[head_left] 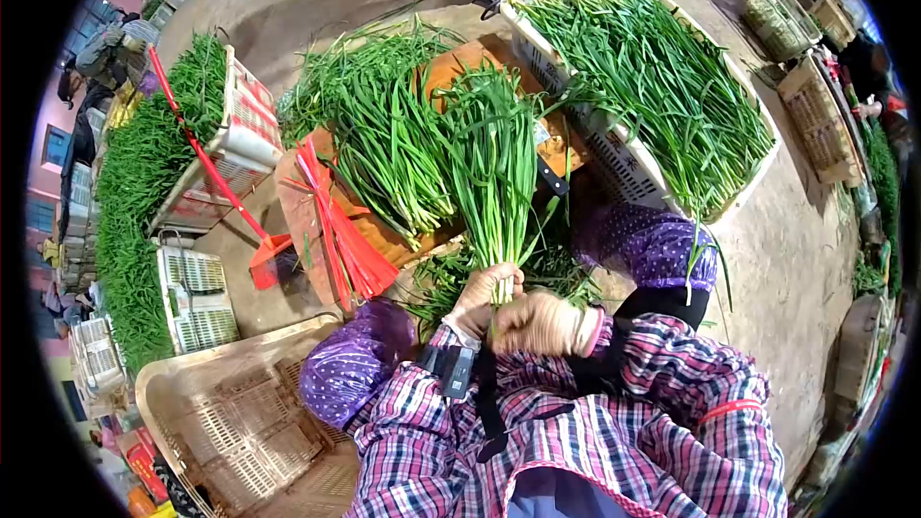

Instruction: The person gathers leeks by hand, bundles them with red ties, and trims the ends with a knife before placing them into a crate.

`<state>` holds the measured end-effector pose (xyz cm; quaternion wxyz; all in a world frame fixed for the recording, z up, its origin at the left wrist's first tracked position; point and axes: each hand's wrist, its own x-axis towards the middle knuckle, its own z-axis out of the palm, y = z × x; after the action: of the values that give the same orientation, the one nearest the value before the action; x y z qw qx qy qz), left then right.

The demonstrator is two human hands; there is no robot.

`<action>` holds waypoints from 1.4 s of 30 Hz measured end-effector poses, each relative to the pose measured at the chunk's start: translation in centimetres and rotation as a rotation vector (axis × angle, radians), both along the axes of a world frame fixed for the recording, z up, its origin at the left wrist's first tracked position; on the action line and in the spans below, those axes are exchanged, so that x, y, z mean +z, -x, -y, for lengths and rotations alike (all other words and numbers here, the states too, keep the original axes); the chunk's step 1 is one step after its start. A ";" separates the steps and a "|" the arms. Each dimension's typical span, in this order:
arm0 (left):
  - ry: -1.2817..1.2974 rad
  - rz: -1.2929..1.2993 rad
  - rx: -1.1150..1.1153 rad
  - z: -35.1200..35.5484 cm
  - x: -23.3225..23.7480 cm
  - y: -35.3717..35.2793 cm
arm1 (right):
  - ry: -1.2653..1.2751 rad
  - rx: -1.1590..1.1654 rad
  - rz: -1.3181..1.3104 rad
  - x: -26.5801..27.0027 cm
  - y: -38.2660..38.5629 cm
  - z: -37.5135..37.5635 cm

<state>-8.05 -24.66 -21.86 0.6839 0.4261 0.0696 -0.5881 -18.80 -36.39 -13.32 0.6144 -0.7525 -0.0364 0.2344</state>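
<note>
Green chive bunch [494, 158] gripped at root end, leaf tips fanning away from person over wooden tabletop [451, 72]. Left hand [483, 295] closed around stalk base. Right hand [539, 323] closed on same stalks, touching left hand. Loose chive pile [384, 134] lies on tabletop just left of bunch. Red tie strips [341, 225] lie at tabletop's left edge. White crate [624, 168] full of chives stands to right. Empty beige crate [240, 412] sits near left knee.
</note>
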 end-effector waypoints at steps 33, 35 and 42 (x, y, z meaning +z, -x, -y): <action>-0.637 0.471 -0.204 -26.4 24.8 3.2 | 1.359 0.285 0.366 6.3 0.6 17.4; -0.645 0.468 -0.201 -26.6 25.2 3.6 | 1.262 0.304 0.389 9.4 1.0 16.0; -0.648 0.529 -0.170 -25.4 25.2 4.6 | 0.250 -0.299 0.513 12.4 -1.1 10.2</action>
<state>-12.65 0.71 3.32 0.4580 0.7595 0.0379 -0.4604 -17.69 -46.60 -0.92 0.5154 -0.8538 -0.0501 -0.0530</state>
